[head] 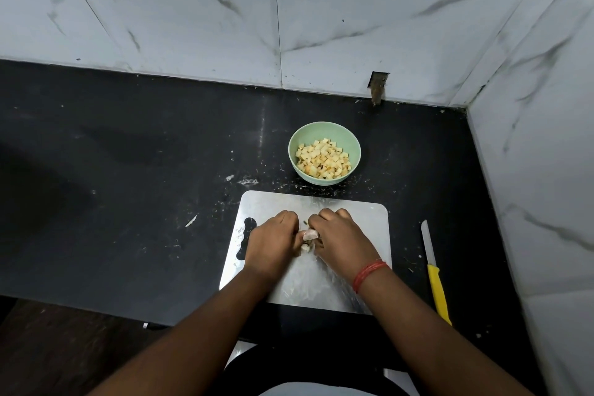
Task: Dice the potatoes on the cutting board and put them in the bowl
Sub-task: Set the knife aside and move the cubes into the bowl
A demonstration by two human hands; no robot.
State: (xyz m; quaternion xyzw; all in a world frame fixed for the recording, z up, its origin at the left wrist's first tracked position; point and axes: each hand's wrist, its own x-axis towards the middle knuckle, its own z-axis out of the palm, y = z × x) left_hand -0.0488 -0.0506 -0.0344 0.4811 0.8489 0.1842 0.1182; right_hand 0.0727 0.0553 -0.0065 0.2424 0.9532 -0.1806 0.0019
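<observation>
Two hands, left hand (272, 240) and right hand (337, 237), cup the last potato pieces (309, 236) between curled fingers (324, 215), seemingly gathering them for lifting to the bowl (347, 138) beyond the fingertips.

The cutting board (363, 219) looks like brushed metal, pale grey with a dull sheen and wet smears across it. The counter (128, 186) is black polished stone, faintly glossy, flecked with pale scraps and streaks near the board's far edge. The bowl (324, 151) seems smooth matt plastic in pale green. The knife (434, 270) by the counter's right edge has a glossy yellow plastic handle and a bare metal blade. The wall tiles (193, 16) are glossy white marble-patterned ceramic.
</observation>
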